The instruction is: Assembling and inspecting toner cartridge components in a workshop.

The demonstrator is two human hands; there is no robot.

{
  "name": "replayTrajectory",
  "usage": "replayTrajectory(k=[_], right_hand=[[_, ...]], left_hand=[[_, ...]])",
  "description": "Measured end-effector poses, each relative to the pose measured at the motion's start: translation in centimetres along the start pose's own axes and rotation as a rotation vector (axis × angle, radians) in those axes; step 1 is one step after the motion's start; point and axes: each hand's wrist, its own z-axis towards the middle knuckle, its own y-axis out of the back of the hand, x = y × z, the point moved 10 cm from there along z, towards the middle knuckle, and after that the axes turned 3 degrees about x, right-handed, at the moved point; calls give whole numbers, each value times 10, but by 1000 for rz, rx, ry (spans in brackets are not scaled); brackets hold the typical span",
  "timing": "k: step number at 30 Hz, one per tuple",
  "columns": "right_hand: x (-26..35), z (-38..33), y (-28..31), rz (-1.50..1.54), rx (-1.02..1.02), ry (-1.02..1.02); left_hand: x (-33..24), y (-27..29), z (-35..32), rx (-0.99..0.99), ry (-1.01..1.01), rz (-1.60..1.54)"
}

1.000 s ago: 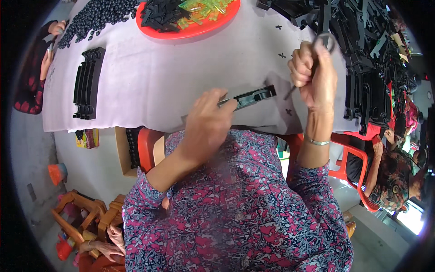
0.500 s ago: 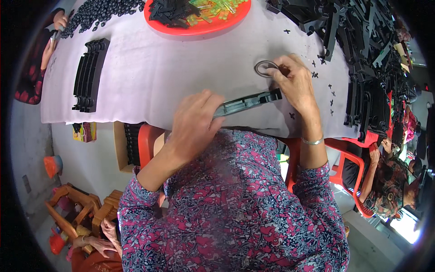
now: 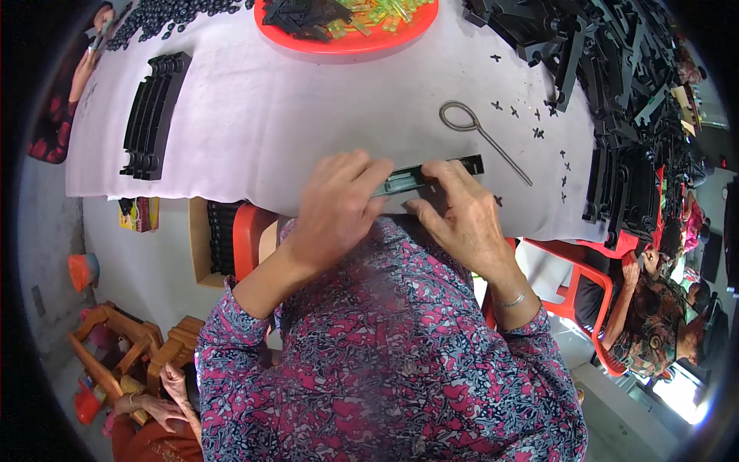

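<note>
My left hand (image 3: 341, 192) is closed on the left end of a long, narrow black plastic housing (image 3: 469, 165) with a clear, pale strip showing in its channel. The housing lies slantwise just above the table's near edge. My right hand (image 3: 466, 212) reaches over its right half, fingertips on the housing and thumb apart below it. To the right of the housing, a metal rod with a ring handle (image 3: 500, 152) lies on the cloth, out of both hands.
A red plate (image 3: 346, 45) of black and yellow-green pieces stands at the far side. Joined black housings (image 3: 156, 115) lie left; a large heap of black housings (image 3: 593, 54) fills the right. Small black cross-shaped pieces (image 3: 538, 132) are scattered nearby. Co-workers sit at both sides.
My right hand has let go of the ring-handled rod, which now rests on the table, and has moved down and left onto the housing. My left hand keeps its hold.
</note>
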Motion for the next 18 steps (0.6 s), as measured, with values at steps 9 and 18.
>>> replayTrajectory(k=[9,18], right_hand=[[-15,-4,-6,227,16,-230],[-6,-3,1,32,48,-82]], left_hand=[[2,-5,-1,-2,13,3],[-2,-2,-3,-26,2,-1]])
